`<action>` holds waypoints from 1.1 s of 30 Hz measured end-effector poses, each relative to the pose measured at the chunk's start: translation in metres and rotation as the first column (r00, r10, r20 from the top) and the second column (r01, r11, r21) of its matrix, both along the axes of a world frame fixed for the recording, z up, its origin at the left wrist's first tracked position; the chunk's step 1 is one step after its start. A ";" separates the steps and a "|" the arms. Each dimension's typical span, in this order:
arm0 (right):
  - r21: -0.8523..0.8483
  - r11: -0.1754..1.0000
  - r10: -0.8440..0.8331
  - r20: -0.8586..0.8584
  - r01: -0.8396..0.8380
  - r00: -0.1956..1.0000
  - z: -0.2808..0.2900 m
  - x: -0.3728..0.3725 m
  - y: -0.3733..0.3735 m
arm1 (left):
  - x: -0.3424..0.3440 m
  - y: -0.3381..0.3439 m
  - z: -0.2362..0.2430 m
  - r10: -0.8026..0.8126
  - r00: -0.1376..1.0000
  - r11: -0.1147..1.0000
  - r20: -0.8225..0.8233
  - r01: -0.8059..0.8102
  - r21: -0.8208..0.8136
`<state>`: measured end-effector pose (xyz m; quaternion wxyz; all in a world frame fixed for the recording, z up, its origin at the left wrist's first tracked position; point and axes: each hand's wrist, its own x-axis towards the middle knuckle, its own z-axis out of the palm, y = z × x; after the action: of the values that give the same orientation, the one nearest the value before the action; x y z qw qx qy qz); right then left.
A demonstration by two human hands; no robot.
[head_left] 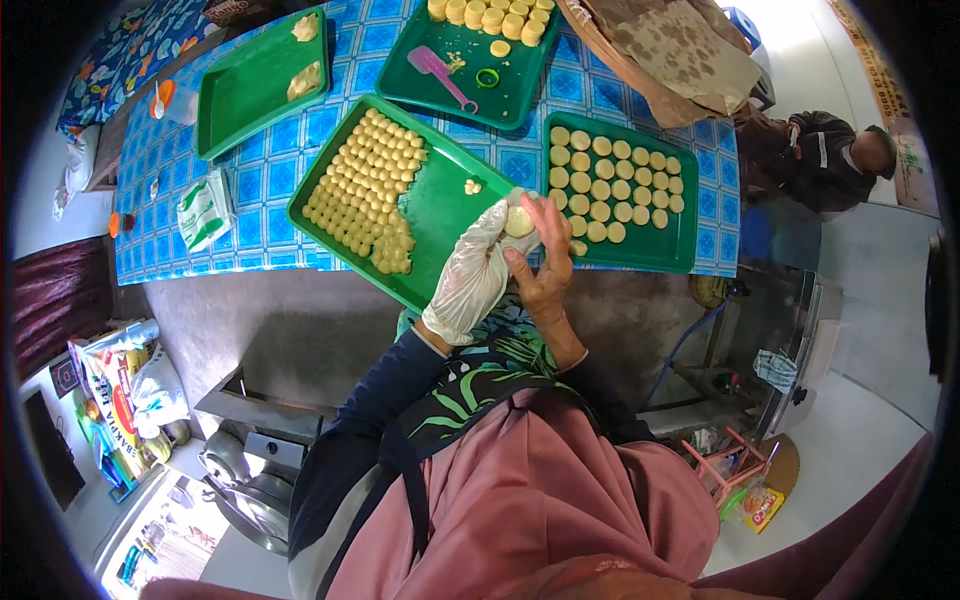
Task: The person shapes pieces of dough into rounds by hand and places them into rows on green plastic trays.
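Held a pale dough round (519, 222) in the gloved left hand (472, 272), above the near right edge of the middle tray (440, 225) and close to the right tray (655, 247). Curled the left fingers around the round. Set the bare right hand (545, 280) against its right side, with fingers partly bent and thumb just below. Could not tell pinching from light contact in the right fingers.

Judged the step in hand as shaping the round between both hands. Noted small dough balls (365, 165) in close rows at the left of the middle tray, plus one small lump (473, 187) apart on its bare side. Noted pale discs (601, 190) in spaced rows on the right tray, with bare space towards the near right corner. Noted both trays on the cloth-covered table (270, 205).

Judged the next move to call for light, even pressure, to smooth the edge without splitting the soft dough. Then judged the right tray a likely place for setting down, clear of neighbouring discs.
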<state>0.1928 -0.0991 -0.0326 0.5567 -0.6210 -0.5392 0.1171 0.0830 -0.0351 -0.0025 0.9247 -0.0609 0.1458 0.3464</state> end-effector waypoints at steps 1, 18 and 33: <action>-0.018 0.999 0.044 -0.149 -0.047 0.988 -0.001 0.004 -0.001 | 0.005 -0.002 -0.003 0.009 1.000 0.999 0.025 -0.008 -0.038; -0.064 0.997 0.022 -0.240 -0.039 0.971 -0.005 0.056 -0.026 | 0.087 -0.039 -0.008 0.165 0.934 0.968 -0.318 -0.092 0.233; -0.211 0.972 -0.187 -0.960 -0.100 0.209 -0.019 0.126 -0.029 | 0.139 -0.046 -0.024 0.253 0.800 0.879 -0.544 0.045 0.475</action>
<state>0.3190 -0.1277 -0.0517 0.6994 -0.4828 -0.0338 0.5260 0.2224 -0.0811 -0.0263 0.7985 0.2651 0.3348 0.4242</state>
